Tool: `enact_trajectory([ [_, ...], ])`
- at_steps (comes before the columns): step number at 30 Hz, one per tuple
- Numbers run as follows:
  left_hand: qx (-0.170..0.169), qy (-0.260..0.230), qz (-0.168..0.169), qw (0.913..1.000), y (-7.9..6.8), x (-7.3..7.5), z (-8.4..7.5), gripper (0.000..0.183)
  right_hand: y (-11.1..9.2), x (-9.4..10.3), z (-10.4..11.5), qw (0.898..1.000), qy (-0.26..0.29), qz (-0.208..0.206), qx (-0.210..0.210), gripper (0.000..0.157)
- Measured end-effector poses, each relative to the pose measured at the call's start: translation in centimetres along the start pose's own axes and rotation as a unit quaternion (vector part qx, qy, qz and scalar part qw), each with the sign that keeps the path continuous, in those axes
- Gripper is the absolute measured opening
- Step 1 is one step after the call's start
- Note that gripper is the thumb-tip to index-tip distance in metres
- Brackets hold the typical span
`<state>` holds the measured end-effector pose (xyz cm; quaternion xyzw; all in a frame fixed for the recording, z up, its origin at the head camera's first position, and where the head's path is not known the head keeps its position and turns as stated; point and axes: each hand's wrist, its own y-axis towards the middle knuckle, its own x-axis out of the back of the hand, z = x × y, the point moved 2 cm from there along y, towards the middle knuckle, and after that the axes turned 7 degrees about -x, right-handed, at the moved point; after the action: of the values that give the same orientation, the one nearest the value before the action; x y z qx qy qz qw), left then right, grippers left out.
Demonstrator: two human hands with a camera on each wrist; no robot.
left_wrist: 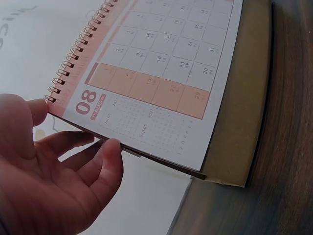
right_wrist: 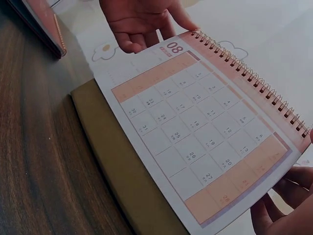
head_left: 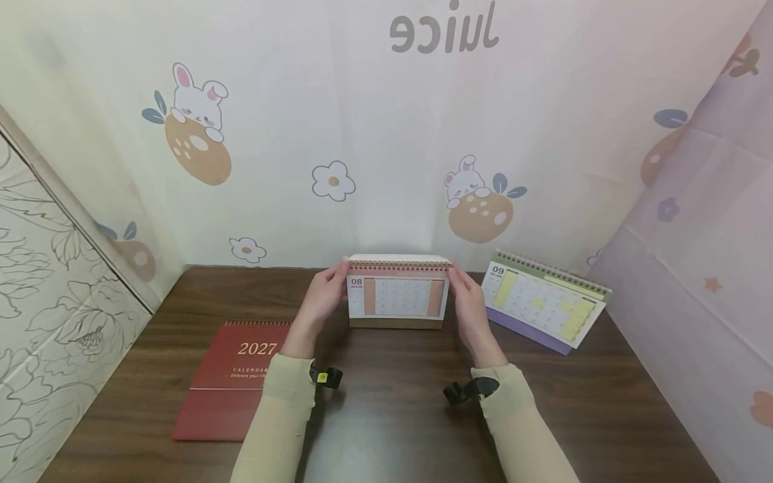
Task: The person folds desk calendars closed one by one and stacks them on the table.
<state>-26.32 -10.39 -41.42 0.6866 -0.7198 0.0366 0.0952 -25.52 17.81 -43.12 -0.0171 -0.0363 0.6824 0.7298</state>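
A spiral-bound desk calendar (head_left: 403, 297) stands upright near the back of the table, its white page marked 08 facing me. My left hand (head_left: 321, 298) holds its left side. In the left wrist view, that thumb is at the top corner by the wire rings (left_wrist: 73, 56) and the fingers bend along the side edge. The right hand (head_left: 472, 310) holds the opposite side near the upper corner. Below the page shows the brown base (right_wrist: 115, 152) of the calendar, close over the wooden tabletop.
To the left, a red calendar (head_left: 211, 376) reading 2027 lies partly behind my left forearm. At right stands a tilted calendar (head_left: 534, 305) marked 09, with green top and purple base. A printed cloth (head_left: 386, 134) hangs behind the wooden table (head_left: 392, 416).
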Motion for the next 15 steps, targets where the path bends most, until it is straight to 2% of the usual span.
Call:
enact_trajectory([
  [7,-0.013,-0.02,0.008,0.9997,-0.11,0.02,-0.39,0.06,-0.12,-0.05,0.57,1.0,0.016,0.004,0.011,0.053],
  [15,-0.03,-0.042,-0.001,0.9987,-0.37,0.1,-0.86,0.052,-0.28,0.02,0.96,0.999,0.021,0.01,0.024,0.05],
])
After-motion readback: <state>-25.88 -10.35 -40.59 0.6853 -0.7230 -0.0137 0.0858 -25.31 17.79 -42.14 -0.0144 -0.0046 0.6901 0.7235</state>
